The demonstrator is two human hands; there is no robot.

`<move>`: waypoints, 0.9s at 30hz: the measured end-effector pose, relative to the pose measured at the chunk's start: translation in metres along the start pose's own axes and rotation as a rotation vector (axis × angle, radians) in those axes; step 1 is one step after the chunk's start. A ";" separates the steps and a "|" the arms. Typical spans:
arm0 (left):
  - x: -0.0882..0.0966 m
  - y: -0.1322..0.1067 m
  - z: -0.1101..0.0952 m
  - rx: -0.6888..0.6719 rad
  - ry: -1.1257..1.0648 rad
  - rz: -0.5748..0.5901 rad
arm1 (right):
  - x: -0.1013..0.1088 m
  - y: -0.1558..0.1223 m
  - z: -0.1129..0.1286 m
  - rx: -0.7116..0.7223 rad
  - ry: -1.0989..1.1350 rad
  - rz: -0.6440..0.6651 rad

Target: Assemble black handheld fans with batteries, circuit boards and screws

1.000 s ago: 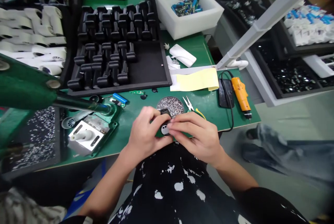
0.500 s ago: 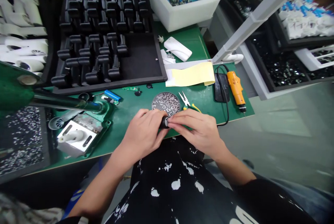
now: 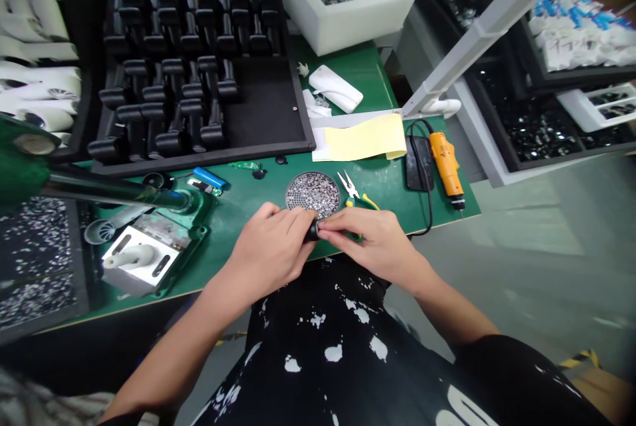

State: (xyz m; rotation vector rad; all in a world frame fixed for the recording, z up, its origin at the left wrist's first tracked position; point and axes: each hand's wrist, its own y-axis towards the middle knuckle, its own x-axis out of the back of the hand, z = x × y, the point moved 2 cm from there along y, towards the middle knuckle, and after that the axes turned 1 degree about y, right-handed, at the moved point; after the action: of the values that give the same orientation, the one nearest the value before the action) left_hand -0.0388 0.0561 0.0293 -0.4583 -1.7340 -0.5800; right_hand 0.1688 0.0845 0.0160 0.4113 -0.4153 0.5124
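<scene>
Near the table's front edge, my left hand (image 3: 275,244) is wrapped round a small black cylindrical part (image 3: 311,232), most of it hidden by the fingers. Its end faces right. My right hand (image 3: 372,240) meets that end with thumb and fingers pinched together; whatever they pinch is too small or covered to make out. Just beyond the hands lies a round dish (image 3: 313,194) full of tiny metal screws. Pliers (image 3: 350,189) with yellow-green handles rest to the right of the dish, partly behind my right hand.
A black tray (image 3: 268,105) of black housings stands at the back left. A white foam box (image 3: 362,25) holds blue cells with boards. An orange electric screwdriver (image 3: 447,167) lies at the right, beside yellow paper (image 3: 365,139). A green press with a metal fixture (image 3: 142,257) stands left.
The whole view has shifted slightly, with things sitting a little further left and up. Both hands stay together at the black part; the right fingertips now cover more of its end.
</scene>
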 end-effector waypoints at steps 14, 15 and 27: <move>-0.009 0.005 -0.004 -0.017 0.031 0.113 | -0.008 -0.007 -0.005 -0.110 0.011 0.017; -0.009 0.005 -0.004 -0.012 0.032 0.112 | -0.010 -0.008 -0.004 -0.108 -0.004 0.007; -0.011 0.008 -0.002 0.086 -0.151 0.064 | -0.006 -0.003 -0.002 -0.035 0.010 -0.079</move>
State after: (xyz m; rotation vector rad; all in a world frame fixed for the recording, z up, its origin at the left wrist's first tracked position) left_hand -0.0300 0.0607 0.0203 -0.5062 -1.8726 -0.4323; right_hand 0.1665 0.0808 0.0104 0.3893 -0.3960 0.4301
